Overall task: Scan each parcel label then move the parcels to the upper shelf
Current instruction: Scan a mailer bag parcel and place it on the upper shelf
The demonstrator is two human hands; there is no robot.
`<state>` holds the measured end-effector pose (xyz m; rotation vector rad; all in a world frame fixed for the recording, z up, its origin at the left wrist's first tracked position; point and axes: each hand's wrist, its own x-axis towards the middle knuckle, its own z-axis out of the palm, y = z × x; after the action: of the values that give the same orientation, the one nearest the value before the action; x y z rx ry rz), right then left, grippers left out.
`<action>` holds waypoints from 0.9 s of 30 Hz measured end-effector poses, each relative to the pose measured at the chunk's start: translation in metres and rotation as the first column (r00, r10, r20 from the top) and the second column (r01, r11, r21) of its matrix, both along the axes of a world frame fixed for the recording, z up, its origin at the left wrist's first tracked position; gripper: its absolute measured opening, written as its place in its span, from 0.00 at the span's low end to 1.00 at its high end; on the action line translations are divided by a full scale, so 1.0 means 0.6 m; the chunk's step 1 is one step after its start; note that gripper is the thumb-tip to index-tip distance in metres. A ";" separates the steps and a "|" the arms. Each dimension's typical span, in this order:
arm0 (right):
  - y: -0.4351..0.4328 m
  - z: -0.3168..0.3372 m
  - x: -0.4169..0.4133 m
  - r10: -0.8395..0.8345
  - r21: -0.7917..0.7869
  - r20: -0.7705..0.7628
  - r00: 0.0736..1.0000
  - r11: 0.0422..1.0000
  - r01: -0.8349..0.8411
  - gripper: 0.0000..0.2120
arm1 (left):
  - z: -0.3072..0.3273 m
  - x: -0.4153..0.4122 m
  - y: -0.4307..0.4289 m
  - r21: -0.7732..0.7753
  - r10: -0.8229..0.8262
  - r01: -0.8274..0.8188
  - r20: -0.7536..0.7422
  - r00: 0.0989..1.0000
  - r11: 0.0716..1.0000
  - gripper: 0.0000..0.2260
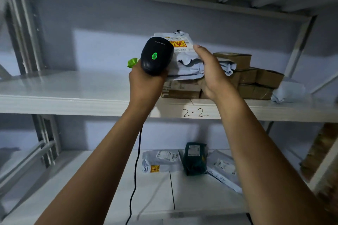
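The grey mailer [184,60] lies atop cardboard boxes [182,89] on the upper shelf [73,87]. At its 3 o'clock the right hand [210,73], fingers straight, seems to touch it. At 9 o'clock the left hand [146,82] grips the scanner [156,56]. A careless nudge could slide the slack bag off.

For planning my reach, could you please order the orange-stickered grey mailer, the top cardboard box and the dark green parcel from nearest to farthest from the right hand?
1. Grey mailer: upper shelf, beside the right hand.
2. Top cardboard box: upper shelf, just to its right.
3. Dark green parcel: lower shelf, well below.
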<state>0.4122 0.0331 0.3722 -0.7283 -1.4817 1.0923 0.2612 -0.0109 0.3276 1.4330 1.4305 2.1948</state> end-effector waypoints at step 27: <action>0.142 -0.006 0.034 -0.415 0.250 0.039 0.909 0.885 0.394 0.21 | 0.069 0.049 0.145 -0.164 0.238 -0.260 -0.142 0.961 0.952 0.03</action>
<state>0.4328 0.1181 0.3689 -0.8780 -1.4216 0.5583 0.2908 0.0763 0.3689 1.4103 1.8948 2.0756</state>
